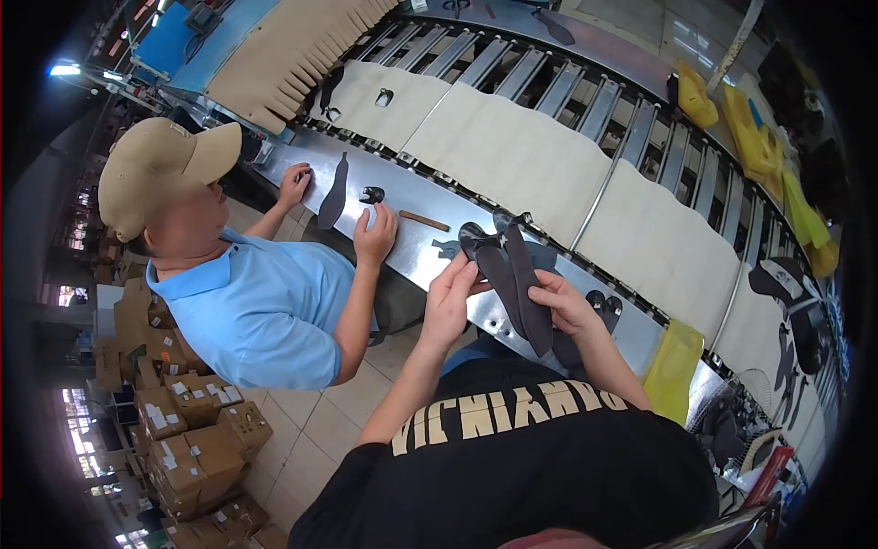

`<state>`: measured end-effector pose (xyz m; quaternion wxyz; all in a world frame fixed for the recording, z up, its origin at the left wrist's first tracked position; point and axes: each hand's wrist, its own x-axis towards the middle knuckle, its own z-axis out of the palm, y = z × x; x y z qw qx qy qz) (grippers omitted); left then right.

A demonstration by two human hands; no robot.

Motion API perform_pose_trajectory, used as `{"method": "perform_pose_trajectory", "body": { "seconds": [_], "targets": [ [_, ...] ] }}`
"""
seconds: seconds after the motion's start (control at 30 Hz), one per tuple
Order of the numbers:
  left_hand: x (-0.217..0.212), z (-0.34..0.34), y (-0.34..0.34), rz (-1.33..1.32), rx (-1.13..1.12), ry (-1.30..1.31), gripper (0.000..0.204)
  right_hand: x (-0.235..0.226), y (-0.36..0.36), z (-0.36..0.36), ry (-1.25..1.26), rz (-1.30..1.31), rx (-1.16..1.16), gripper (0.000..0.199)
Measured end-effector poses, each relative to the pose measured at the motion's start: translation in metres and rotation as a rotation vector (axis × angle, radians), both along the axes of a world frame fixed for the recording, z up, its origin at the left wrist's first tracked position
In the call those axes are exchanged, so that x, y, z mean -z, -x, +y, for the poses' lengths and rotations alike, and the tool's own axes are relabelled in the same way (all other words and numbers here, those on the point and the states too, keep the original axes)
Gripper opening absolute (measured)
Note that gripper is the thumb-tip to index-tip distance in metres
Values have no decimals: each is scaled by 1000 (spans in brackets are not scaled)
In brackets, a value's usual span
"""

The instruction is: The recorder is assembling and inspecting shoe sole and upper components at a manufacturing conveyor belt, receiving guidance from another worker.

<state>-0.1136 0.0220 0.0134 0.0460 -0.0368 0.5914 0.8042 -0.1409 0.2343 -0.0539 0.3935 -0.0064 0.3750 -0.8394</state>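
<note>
Dark insole pieces (517,279), long and tongue-shaped, are stacked together and held up just over the near edge of the steel workbench (416,242), directly in front of the person's chest. Left hand (448,302) grips the stack's left side with fingers curled around its edge and thumb up along it; right hand (562,302) is closed on the right side, pinching the lower part of the pieces. Just beyond the right hand, small dark cut parts (605,306) lie on the bench. A yellow plastic bag (675,366) hangs at the bench's near right edge; what it holds cannot be told. To the left, a co-worker in a light blue shirt (261,316) and tan cap (160,165) leans on the bench, one hand (375,233) resting beside a small black clip-like part (371,194), the other hand (294,183) next to a single dark insole (333,192). A short brown stick (423,220) lies on the steel between them. Down at the lower left, brown cardboard boxes (197,439) with white labels are piled on the tiled floor. Farther off, cream cloth sheets (512,151) cover a slatted roller conveyor (585,96), and a scalloped tan sheet (288,50) lies at its far left. More yellow bags (759,137) sit along the far right side, contents hidden.
</note>
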Motion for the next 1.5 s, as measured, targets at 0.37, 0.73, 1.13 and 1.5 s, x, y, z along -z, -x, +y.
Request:
{"method": "perform_pose_trajectory", "body": {
  "seconds": [0.37, 0.73, 1.13, 1.5],
  "targets": [
    [19, -4, 68, -12, -27, -146, 30, -10, 21, -20, -299, 153, 245, 32],
    [17, 30, 122, -27, 173, -464, 41, -10, 42, -11, -383, 186, 536, 31],
    [46, 62, 158, -112, 242, -390, 38, 20, 57, 3, -396, 107, 675, 29],
    [79, 61, 177, -332, 200, -590, 51, 11, 64, 1, -1045, 753, 752, 30]
  ]
}}
